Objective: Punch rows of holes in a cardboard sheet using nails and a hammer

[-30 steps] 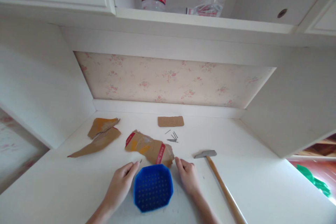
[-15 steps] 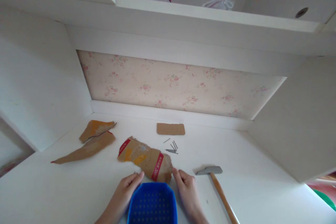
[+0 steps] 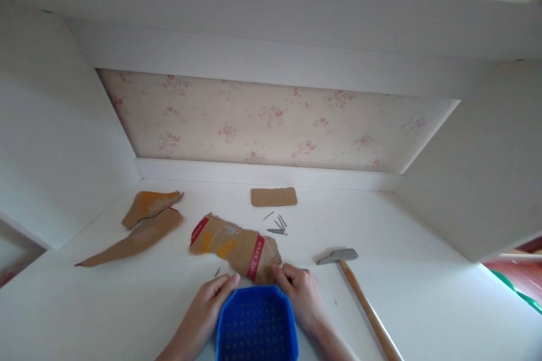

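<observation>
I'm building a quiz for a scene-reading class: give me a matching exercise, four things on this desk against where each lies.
1 blue perforated basket
2 hammer
3 loose nails
4 small cardboard rectangle

A nearest the back wall
B between left hand and right hand
C right of the right hand
D just in front of the rectangle

Pairs: 1-B; 2-C; 3-D; 4-A

The left hand [image 3: 210, 300] reaches forward, palm down, fingers extended together; the right hand [image 3: 300, 292], set near it, has its fingers curled downward.
</observation>
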`<state>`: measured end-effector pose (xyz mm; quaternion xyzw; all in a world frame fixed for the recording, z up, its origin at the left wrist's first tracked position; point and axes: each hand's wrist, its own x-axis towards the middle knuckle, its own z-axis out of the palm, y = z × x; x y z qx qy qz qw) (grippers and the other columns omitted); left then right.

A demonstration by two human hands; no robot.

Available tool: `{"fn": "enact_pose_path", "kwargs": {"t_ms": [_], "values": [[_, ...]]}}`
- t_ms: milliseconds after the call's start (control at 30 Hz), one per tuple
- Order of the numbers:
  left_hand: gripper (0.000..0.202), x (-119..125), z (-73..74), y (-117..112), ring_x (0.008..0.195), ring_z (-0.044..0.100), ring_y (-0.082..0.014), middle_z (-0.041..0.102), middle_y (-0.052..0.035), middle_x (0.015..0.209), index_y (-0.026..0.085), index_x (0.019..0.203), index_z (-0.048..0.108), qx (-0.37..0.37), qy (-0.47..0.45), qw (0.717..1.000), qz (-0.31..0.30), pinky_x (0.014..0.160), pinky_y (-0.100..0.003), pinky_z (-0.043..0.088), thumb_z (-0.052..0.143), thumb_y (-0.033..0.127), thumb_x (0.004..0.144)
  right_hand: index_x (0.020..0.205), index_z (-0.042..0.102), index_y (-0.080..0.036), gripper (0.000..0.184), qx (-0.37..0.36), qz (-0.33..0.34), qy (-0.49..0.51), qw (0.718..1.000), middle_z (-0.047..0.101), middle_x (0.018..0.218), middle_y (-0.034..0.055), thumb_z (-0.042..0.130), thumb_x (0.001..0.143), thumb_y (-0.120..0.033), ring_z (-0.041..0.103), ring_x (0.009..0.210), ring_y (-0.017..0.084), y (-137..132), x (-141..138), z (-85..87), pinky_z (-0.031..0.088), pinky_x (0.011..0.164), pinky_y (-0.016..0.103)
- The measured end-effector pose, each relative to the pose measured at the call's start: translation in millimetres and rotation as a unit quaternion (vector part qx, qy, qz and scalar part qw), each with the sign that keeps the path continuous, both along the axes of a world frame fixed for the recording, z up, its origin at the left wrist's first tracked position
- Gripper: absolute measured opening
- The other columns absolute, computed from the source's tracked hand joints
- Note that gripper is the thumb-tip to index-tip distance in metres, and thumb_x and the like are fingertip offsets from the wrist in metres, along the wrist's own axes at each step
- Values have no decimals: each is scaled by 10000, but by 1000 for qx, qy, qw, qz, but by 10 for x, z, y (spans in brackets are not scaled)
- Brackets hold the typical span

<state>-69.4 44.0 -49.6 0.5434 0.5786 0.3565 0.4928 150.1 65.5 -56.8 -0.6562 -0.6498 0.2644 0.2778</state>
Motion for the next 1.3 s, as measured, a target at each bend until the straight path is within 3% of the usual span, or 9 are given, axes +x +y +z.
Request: {"fn": "enact_pose_path", "kwargs": {"t_ms": [667,1300], "values": [[496,-1,54,-12,650,435,-173,404,39,643,220,647,429,-32,8,999,-43,645,-280,366,467,668,856,520,514,-239,524,-8,24,-57,998,594,498,-9,389,935,-536,513,489,167,1,-1,-26,248,527,284],[475,0,71,-13,658,420,-172,385,42,636,222,648,407,-42,15,998,-50,642,-275,352,491,644,848,538,484,-225,525,-21,36,-60,997,600,512,1,355,954,-519,528,508,155,-25,-19,91,268,533,272]]}}
